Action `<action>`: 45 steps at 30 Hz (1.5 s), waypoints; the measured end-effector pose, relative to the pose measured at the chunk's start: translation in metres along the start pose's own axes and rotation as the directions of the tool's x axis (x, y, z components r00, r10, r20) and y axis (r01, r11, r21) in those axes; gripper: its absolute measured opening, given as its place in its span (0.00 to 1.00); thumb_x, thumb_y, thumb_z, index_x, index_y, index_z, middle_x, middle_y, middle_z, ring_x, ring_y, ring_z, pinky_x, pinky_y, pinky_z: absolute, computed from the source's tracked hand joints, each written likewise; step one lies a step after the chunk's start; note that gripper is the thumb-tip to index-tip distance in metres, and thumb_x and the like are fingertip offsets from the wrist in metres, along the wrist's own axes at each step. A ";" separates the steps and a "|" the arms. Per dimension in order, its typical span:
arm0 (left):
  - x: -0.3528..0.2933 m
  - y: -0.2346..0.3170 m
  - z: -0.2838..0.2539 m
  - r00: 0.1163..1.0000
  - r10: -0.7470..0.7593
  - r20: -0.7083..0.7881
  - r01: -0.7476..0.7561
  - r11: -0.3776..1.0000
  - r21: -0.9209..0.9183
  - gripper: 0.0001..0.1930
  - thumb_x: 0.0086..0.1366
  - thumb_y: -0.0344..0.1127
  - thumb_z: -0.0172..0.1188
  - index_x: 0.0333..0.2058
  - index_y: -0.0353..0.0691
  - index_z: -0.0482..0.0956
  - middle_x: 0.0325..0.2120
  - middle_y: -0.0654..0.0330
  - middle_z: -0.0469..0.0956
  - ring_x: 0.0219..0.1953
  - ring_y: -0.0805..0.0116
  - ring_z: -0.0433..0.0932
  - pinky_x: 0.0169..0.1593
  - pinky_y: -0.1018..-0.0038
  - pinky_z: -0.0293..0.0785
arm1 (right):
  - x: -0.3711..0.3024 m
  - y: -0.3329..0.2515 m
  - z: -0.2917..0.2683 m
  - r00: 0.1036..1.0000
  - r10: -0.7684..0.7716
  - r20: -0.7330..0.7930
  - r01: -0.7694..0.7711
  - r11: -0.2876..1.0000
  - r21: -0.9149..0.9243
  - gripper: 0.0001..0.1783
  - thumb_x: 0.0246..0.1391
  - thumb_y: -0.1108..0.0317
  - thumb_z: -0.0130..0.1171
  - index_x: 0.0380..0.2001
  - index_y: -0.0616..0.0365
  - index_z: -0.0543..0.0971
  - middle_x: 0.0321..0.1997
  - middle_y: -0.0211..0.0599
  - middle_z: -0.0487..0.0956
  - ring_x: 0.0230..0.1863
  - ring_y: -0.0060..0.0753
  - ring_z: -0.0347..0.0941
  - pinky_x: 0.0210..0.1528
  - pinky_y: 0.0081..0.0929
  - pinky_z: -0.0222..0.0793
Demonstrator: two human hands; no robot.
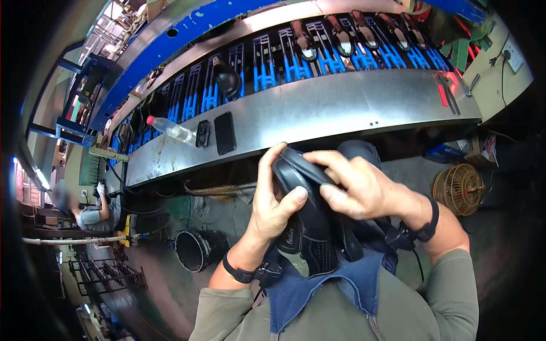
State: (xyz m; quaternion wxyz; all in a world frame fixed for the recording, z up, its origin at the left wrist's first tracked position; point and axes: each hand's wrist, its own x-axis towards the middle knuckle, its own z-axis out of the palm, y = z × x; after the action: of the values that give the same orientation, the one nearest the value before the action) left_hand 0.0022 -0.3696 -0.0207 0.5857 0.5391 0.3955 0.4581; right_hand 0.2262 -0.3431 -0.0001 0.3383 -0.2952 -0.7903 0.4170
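A black shoe [314, 227] with stitched sides is held over my lap, its toe pointing away from me. My left hand [272, 204] wraps its left side, thumb on the upper and fingers at the toe. My right hand [361, 190] grips a black rubber sole [307, 166] against the toe, fingers and thumb closed around its edge. What seems to be the rear end of that sole hangs apart from the shoe, to its right. My right palm hides the middle of the sole. Below the shoe lies my blue apron [296, 301].
Ahead runs a metal bench [318, 105] with a clear bottle [173, 129], a phone [225, 133] and a red-handled tool [442, 94]. Beyond it, blue racks [264, 71] carry several shoes. A black bucket [196, 250] stands left, a fan [458, 189] right. Another person [96, 216] works far left.
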 end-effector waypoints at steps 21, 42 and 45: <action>0.004 -0.154 -0.043 0.948 -0.272 0.165 0.315 0.730 -0.606 0.33 0.76 0.56 0.45 0.68 0.38 0.60 0.62 0.44 0.69 0.63 0.48 0.71 0.65 0.52 0.70 | -0.100 -0.021 0.079 0.995 0.096 0.007 -0.074 0.810 -0.581 0.40 0.41 0.73 0.62 0.63 0.70 0.68 0.65 0.71 0.64 0.63 0.66 0.65 0.61 0.50 0.66; 0.091 -0.101 -0.028 0.892 -0.443 0.089 0.437 0.796 -0.419 0.14 0.73 0.39 0.58 0.48 0.34 0.78 0.40 0.62 0.81 0.43 0.75 0.78 0.48 0.76 0.74 | 0.036 0.146 0.009 0.795 0.602 0.073 -0.529 0.631 0.567 0.16 0.68 0.59 0.57 0.43 0.62 0.81 0.40 0.29 0.81 0.42 0.18 0.72 0.48 0.21 0.70; 0.059 -0.076 -0.024 0.899 -0.324 0.294 0.399 0.883 -0.246 0.13 0.62 0.37 0.70 0.42 0.40 0.79 0.39 0.61 0.80 0.42 0.72 0.77 0.47 0.76 0.73 | 0.015 0.094 -0.011 0.847 0.463 0.261 -0.528 0.789 0.315 0.13 0.61 0.61 0.65 0.37 0.60 0.79 0.36 0.29 0.79 0.40 0.23 0.72 0.46 0.25 0.70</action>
State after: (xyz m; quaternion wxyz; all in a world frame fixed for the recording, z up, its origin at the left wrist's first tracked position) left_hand 0.0033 -0.3059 -0.0970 0.7804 0.4120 0.3403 0.3246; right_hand 0.2427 -0.2817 -0.0721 0.1982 -0.3857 -0.6160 0.6576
